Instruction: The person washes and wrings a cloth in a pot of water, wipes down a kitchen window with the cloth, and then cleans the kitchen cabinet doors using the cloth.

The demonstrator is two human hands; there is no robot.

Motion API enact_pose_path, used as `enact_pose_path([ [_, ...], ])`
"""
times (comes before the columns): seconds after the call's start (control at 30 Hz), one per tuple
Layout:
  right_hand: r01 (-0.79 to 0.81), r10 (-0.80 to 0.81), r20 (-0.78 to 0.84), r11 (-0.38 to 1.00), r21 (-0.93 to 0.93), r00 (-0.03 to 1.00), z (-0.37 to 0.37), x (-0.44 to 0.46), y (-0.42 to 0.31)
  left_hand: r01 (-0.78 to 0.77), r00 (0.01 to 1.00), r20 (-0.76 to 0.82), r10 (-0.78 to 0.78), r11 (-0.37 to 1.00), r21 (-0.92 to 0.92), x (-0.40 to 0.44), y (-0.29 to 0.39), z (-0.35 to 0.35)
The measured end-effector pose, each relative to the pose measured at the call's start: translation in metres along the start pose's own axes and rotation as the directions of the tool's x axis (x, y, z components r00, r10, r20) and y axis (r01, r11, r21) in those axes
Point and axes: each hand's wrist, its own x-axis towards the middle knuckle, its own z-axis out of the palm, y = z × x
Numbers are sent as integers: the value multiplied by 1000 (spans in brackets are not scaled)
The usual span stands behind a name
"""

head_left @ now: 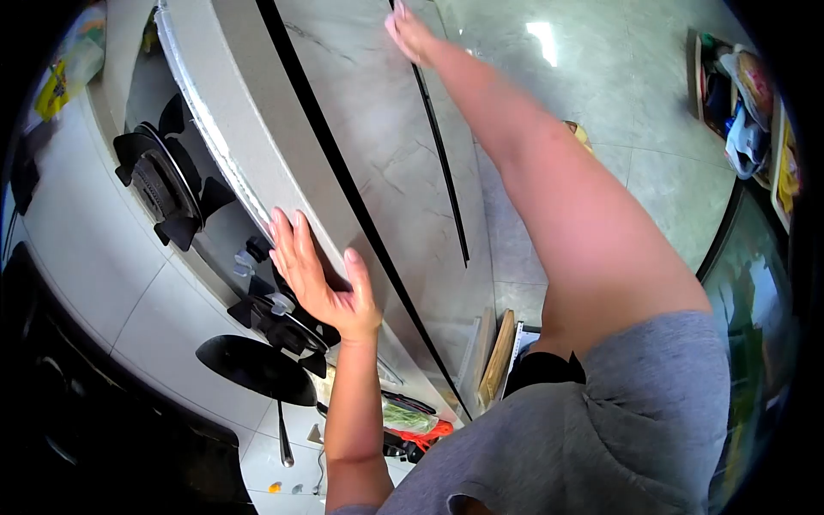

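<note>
My left hand [322, 287] lies open on the light counter edge [257, 129], its fingers spread over the rim beside the gas stove. My right arm reaches far out along the cabinet front [360, 112]. At its end, my right hand [412, 34] is at the black vertical strip [442, 159] in the cabinet front. Its fingers look stretched out and seem to touch the panel; they are small and near the frame's top edge. Neither hand appears to hold a loose object. The stove has a rear burner [163, 184] and a nearer burner [283, 322] with black pan supports.
A black pan or lid [257, 369] with a metal handle is by the near burner. Boards [498, 360] stand upright beside the cabinet. Vegetables in plastic [408, 418] and an orange-red item [429, 435] are below my left wrist. A filled bin [738, 103] stands at the right.
</note>
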Motion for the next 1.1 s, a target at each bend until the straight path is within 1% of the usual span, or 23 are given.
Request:
enact_pose_path([
  [0.03, 82, -82, 31, 997, -11, 996, 1, 27, -3, 1, 1000, 17, -1, 1000, 17, 0, -1, -1],
  [0.07, 224, -245, -17, 909, -351, 969, 13, 28, -29, 2, 1000, 28, -3, 1000, 11, -1, -3, -1],
  [0.1, 217, -238, -17, 911, -350, 971, 8, 47, -15, 15, 999, 30, -15, 1000, 0, -1, -4, 0],
  [0.17, 221, -220, 41, 975, -27, 975, -12, 95, 24, 33, 999, 39, -32, 999, -23, -3, -5, 1],
  [0.2, 212, -211, 41, 977, -27, 977, -12, 87, 22, 39, 998, 51, -38, 999, -14, -5, -6, 1],
  [0.27, 265, -326, -128, 899, -348, 937, -11, 45, 8, 10, 999, 43, -9, 1000, -26, -4, -8, 3],
  [0.3, 258, -318, -129, 901, -349, 939, -11, 15, 9, -3, 999, 48, 4, 1000, -15, -3, -8, 3],
  [0.37, 256, -490, -153, 666, -701, 858, -14, -29, 12, -3, 1000, 28, 4, 999, -37, -4, -8, 6],
  [0.4, 162, -351, -91, 629, -760, 932, -22, -41, 33, 3, 1000, 18, -2, 999, -32, -4, -7, 7],
  [0.43, 110, -321, -138, 646, -756, 937, -21, -87, 15, 3, 1000, 12, -2, 1000, -19, -3, -4, 7],
  [0.47, 198, -374, -135, 723, -662, 917, -20, -124, 19, 1, 1000, 10, -1, 1000, -23, -3, -3, 7],
  [0.5, 246, -383, -58, 695, -676, 922, -33, -153, 48, -9, 1000, 2, 9, 1000, -22, -3, -2, 8],
  [0.63, 55, -177, -118, 747, -662, 977, -50, -340, 116, -39, 998, -47, 37, 998, -44, -5, -2, 13],
  [0.67, 68, -180, -102, 745, -663, 978, -59, -385, 145, -39, 997, -74, 35, 997, -65, -5, -2, 14],
  [0.7, -98, -23, -186, 783, -614, 982, -58, -425, 155, -40, 997, -75, 35, 996, -75, -6, -1, 15],
  [0.77, -149, 51, -250, 909, -390, 967, -63, -478, 198, -45, 996, -82, 38, 995, -92, -9, -3, 16],
  [0.8, -141, 42, -253, 911, -387, 967, -66, -486, 218, -43, 996, -88, 33, 993, -113, -9, -3, 17],
  [0.83, -285, 253, -293, 956, -69, 922, -69, -492, 235, -24, 996, -88, 14, 993, -120, -9, -3, 17],
  [0.9, -394, 455, -260, 883, 254, 852, -82, -484, 242, -15, 997, -74, 8, 995, -97, -9, 0, 16],
  [0.97, -682, 697, -212, 716, 148, 686, -104, -446, 238, 17, 997, -68, -22, 998, -63, -7, 1, 14],
  [1.03, -520, 603, -261, 790, 326, 753, -128, -380, 313, 4, 999, -38, -6, 998, -66, -6, 1, 11],
  [1.07, -513, 285, -604, 824, -243, 744, -106, -310, 327, 3, 1000, 0, -3, 998, -62, -6, 0, 9],
  [1.1, -420, 253, -516, 877, -234, 818, -100, -252, 258, 8, 1000, 4, -8, 998, -58, -5, -1, 7],
])
